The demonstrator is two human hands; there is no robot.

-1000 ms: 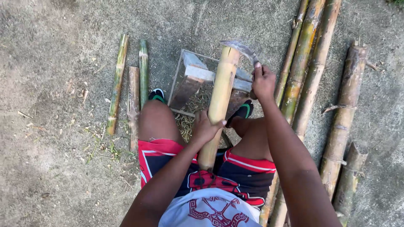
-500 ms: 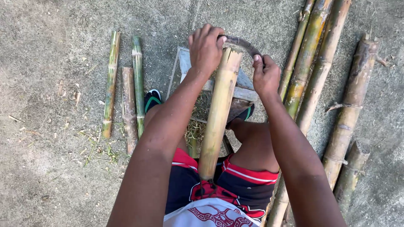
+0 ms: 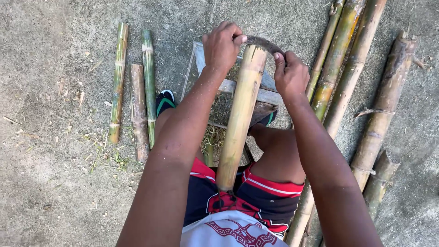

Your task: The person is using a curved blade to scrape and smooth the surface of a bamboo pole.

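Both hands (image 3: 256, 61) fisted around curved blade (image 3: 263, 42) atop bamboo (image 3: 238, 119).

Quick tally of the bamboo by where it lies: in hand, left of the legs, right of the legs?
Held bamboo pole, both hands on the curved blade: 1
Short split pieces at left: 3
Long poles at right: 4
Total: 8

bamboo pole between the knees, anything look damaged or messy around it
The bamboo pole looks whole. Both hands, left hand and right hand, hold a curved blade across its top end. Dry shavings litter the frame below it.
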